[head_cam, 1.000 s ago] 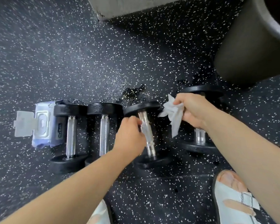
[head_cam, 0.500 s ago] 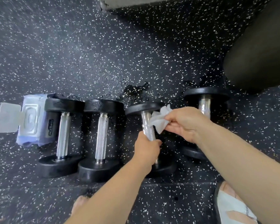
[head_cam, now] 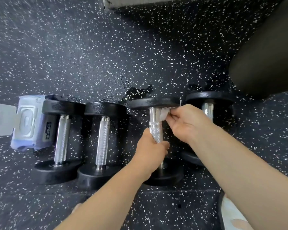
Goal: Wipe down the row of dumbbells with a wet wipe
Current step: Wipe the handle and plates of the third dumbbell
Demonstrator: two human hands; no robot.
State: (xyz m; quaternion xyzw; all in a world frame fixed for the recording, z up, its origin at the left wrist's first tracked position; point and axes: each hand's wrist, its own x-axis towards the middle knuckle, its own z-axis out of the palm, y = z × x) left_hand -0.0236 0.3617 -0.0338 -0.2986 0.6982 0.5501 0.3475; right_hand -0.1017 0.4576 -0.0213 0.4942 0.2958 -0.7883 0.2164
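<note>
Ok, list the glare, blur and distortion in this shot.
Head view: glare streaks the chrome handle that the left hand grips, below the wipe pinched in the right hand. Same view: floor speckles smear toward the top left, the pack looks soft and washed out, and the wide lens bows the edges.

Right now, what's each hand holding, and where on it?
Left hand grips the third dumbbell from the left by the near half of its handle. Right hand pinches the wet wipe, pressed against the handle's far end.
</note>
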